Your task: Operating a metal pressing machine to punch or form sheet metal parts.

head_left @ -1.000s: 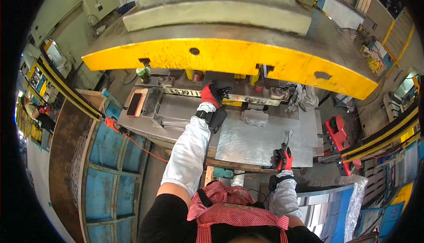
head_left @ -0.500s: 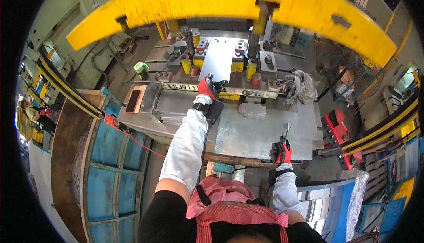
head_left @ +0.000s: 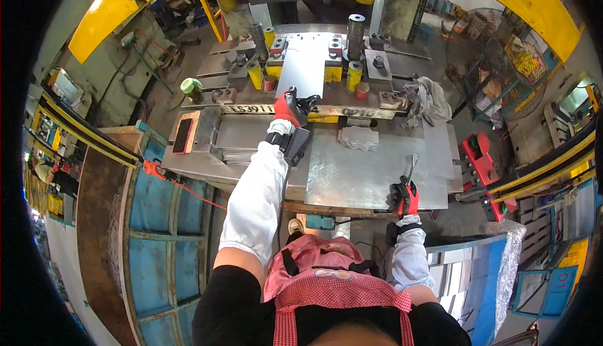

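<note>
My left hand (head_left: 293, 109), in a red and black glove, is at the near end of a bright flat metal sheet (head_left: 304, 63). Its fingers are closed on the sheet's near edge. The sheet lies in the lower die, between guide posts (head_left: 355, 37) and yellow blocks. On the right, my gloved right hand (head_left: 403, 199) is closed round a thin metal hand tool with a looped tip (head_left: 412, 165), which points away from me. This hand is by the front edge of a large metal plate (head_left: 358, 179). The tool's lower part is hidden in the glove.
Small cut metal pieces (head_left: 358, 137) lie stacked on the plate. A grey rag (head_left: 428, 102) hangs at the die's right. Stacked sheets (head_left: 246, 138) and a phone (head_left: 183, 135) lie at left. Overhead spans a yellow press beam (head_left: 546, 22). A red pedestal (head_left: 478, 164) stands right.
The yellow beam has risen, leaving the tops of the guide posts exposed. Both hands keep nearly the same places on the sheet and the tool. The view has shifted slightly.
</note>
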Available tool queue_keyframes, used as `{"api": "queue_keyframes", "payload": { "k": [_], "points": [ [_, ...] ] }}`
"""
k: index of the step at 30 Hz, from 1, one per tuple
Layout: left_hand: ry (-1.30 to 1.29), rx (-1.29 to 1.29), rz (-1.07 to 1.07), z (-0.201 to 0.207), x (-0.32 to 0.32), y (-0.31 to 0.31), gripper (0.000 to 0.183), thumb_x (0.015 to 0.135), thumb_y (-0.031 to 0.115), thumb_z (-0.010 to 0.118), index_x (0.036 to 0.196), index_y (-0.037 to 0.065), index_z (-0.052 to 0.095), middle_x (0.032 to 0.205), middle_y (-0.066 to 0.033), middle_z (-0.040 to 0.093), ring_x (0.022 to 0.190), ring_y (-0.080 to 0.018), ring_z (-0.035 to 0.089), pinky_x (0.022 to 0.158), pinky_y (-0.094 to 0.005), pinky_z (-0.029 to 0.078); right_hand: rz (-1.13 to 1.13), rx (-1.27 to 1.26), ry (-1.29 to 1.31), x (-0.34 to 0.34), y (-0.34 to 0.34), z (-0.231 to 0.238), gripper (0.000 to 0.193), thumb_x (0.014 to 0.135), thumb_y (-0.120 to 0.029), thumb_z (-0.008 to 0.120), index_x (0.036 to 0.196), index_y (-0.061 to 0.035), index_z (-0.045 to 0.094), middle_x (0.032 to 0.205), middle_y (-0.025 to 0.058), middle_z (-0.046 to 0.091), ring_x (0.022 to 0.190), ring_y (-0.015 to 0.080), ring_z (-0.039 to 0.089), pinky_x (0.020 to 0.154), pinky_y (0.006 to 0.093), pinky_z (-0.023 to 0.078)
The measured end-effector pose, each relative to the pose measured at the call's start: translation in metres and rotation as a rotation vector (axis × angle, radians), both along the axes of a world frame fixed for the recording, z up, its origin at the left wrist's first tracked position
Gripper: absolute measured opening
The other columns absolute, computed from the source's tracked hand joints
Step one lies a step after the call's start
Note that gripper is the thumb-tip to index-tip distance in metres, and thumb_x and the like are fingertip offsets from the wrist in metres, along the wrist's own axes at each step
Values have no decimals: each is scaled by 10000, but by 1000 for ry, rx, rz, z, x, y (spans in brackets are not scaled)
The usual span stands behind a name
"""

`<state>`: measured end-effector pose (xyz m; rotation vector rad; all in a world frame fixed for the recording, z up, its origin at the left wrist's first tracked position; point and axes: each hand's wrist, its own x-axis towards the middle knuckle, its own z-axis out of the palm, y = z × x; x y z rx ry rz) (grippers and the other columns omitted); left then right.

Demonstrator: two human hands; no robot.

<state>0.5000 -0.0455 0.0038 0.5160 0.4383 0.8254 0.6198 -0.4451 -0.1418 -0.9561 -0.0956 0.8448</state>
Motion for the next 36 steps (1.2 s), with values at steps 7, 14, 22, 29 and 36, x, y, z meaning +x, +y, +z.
{"api": "queue_keyframes", "payload": {
  "k": [7,14,22,29,36],
  "points": [
    [-28,-115,-107,-2,9,-4,381,890,299,458,1041,-48,506,849,-200,619,707,-328,637,644,-390,555,-116,-179,-326,-22,31,62,421,813,-97,552,1221,-70,452,779,66,617,479,101,502,405,239,393],
    [-83,-151,-142,10,-15,-9,418,906,291,432,1086,-85,450,955,-280,571,792,-404,613,696,-437,554,289,-42,-646,-11,214,192,265,808,-102,597,1062,-51,546,777,27,593,510,78,482,452,230,389],
    [-166,-241,-286,-3,1,-7,348,903,260,458,1070,-44,429,993,-303,554,864,-409,595,726,-424,546,487,-45,-1081,76,353,209,202,838,-167,487,900,-18,608,767,43,617,670,119,555,623,278,453],
    [-265,-231,-292,-20,-37,9,377,901,242,449,1173,-10,380,1107,-379,467,994,-465,523,904,-467,455,213,87,-500,-32,220,226,310,825,-106,561,1124,-34,516,700,-7,545,511,50,455,450,203,351],
    [-334,-53,-323,-28,-30,7,343,928,208,374,1168,-37,356,1076,-378,485,1000,-448,529,908,-455,459,143,-222,-217,-63,80,129,469,816,-135,558,1255,-36,426,794,68,616,465,67,470,402,200,366]
  ]
}}
